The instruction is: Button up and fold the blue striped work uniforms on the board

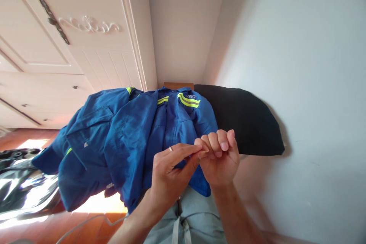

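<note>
Left hand (168, 173) meets right hand (219, 163) above blue work jacket (160, 129)
Left fingers (180, 153) pinch — at what, unclear; right fingers (213, 139) curl — black board (243, 118) likely props the draped jacket.

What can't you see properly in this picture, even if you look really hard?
All in the head view:
- Anything between the left hand's fingertips: the fingertips cover it.
- Inside the right hand: its curled fingers hide it.
- Words on the badge of the blue jacket: too small.
- The whole shiny thing: the left edge cuts it off, and glare washes it out.
</note>
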`<state>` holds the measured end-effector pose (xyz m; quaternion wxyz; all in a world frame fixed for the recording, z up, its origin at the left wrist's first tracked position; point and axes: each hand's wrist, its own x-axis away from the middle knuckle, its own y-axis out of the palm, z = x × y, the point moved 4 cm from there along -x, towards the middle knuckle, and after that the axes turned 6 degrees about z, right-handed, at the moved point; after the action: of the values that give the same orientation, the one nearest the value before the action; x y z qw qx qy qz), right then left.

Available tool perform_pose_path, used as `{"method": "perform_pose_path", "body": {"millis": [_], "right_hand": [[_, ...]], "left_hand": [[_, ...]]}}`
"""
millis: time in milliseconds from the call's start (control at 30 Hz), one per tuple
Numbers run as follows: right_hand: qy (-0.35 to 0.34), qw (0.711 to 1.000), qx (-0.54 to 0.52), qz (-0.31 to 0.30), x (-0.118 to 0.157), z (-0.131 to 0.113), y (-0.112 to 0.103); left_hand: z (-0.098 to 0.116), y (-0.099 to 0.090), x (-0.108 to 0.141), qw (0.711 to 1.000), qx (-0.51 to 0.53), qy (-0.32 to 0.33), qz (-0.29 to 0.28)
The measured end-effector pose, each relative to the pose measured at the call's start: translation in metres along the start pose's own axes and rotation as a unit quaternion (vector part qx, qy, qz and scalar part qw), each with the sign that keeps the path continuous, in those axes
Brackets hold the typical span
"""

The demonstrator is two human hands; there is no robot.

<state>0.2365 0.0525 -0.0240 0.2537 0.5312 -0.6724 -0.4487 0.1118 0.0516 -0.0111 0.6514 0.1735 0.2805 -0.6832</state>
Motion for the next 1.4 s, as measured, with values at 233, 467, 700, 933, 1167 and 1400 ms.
{"method": "perform_pose_path", "body": {"millis": [233,467,700,933,1167,1400], "right_hand": [[0.010,0.999,0.010,0.029,0.001,0.006,-0.006],[0.016,0.999,0.029,0.036,0.006,0.011,-0.006],[-0.045,0.987,0.154,0.024,0.011,0.007,-0.005],[-0.129,0.957,0.258,-0.012,0.017,0.005,-0.006],[-0.164,0.926,0.336,-0.057,0.022,0.006,-0.008],[-0.111,0.958,0.265,-0.019,0.018,0.006,-0.008]], "left_hand": [[-0.009,0.001,0.000,1.000,0.028,-0.003,-0.010],[-0.021,-0.001,0.000,0.996,0.062,-0.065,-0.016],[-0.031,0.001,0.001,0.970,0.150,-0.190,-0.032],[-0.033,-0.001,-0.001,0.970,0.141,-0.193,-0.041],[-0.039,-0.005,-0.001,0.985,0.083,-0.145,-0.051],[-0.040,-0.003,-0.003,0.974,0.139,-0.165,-0.066]]}}
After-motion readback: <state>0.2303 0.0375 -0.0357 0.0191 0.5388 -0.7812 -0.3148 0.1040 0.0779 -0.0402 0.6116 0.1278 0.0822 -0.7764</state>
